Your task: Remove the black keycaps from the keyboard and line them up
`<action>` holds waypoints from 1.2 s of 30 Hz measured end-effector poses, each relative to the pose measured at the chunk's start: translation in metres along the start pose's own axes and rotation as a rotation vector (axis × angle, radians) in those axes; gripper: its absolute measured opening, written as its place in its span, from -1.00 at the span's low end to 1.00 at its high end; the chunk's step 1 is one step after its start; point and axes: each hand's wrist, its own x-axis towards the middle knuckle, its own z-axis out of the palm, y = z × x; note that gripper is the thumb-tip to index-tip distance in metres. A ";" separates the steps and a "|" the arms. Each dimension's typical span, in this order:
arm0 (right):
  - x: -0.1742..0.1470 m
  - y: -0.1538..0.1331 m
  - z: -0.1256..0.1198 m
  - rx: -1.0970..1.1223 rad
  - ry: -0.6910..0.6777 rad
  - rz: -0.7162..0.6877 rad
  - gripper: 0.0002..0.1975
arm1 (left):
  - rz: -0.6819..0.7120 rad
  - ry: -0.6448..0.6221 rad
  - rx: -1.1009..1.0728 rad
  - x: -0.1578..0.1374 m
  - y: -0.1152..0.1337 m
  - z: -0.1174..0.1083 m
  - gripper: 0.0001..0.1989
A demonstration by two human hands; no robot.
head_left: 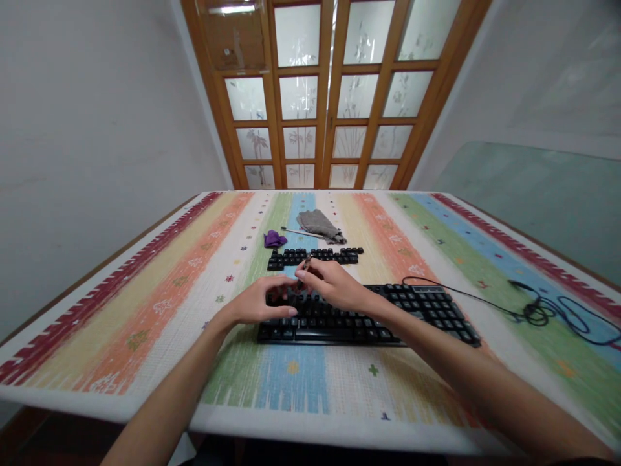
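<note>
A black keyboard point(334, 327) lies in front of me, with keys on its middle and right side. My left hand point(257, 300) rests at its left end, thumb and fingers apart, holding nothing I can see. Above the keyboard's upper left part, my right hand point(334, 283) pinches a small, dark, slender tool point(303, 270) between thumb and fingers. Its exact kind is too small to make out, and its lower tip is by the left fingers. Behind the keyboard, several loose black keycaps point(291, 259) stand in rows. My hands hide part of the keyboard's upper left area.
A crumpled purple cloth point(274, 239) and a grey cloth point(320, 224) lie beyond the keycaps. Between them is a thin stick point(301, 232) with a dark tip. The keyboard's coiled cable point(536, 313) lies on the right of the striped tablecloth point(160, 304).
</note>
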 end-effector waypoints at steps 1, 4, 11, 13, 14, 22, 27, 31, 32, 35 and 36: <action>-0.002 0.000 -0.001 -0.001 0.007 -0.007 -0.78 | -0.019 -0.013 -0.037 0.002 0.001 0.002 -0.59; -0.007 -0.001 -0.004 -0.004 0.001 -0.028 -0.78 | -0.062 -0.019 -0.159 0.005 0.002 0.007 -0.58; -0.014 -0.001 -0.008 -0.012 -0.004 -0.052 -0.77 | -0.100 0.040 -0.286 0.004 0.000 0.008 -0.53; -0.016 -0.002 -0.009 -0.033 0.007 -0.055 -0.78 | -0.114 0.070 -0.240 0.003 0.000 0.007 -0.61; -0.017 -0.002 -0.009 -0.043 0.011 -0.059 -0.78 | -0.114 0.081 -0.201 0.003 0.000 0.007 -0.65; -0.020 0.002 -0.005 -0.105 0.039 -0.086 -0.78 | 0.105 0.113 0.176 0.003 0.009 0.004 -0.85; -0.021 0.004 -0.006 -0.133 0.078 -0.058 -0.79 | 0.173 0.238 0.341 0.013 0.001 -0.008 -0.91; -0.024 0.004 -0.008 -0.136 0.080 -0.051 -0.79 | 0.185 0.269 0.503 0.030 -0.019 -0.019 -0.94; -0.025 0.003 -0.009 -0.134 0.079 -0.050 -0.78 | 0.177 0.258 0.533 0.035 -0.025 -0.021 -0.94; -0.027 0.003 -0.010 -0.119 0.065 -0.044 -0.78 | 0.144 0.212 0.596 0.046 -0.041 -0.021 -0.97; -0.027 0.002 -0.010 -0.117 0.057 -0.040 -0.78 | 0.135 0.201 0.612 0.048 -0.045 -0.021 -0.97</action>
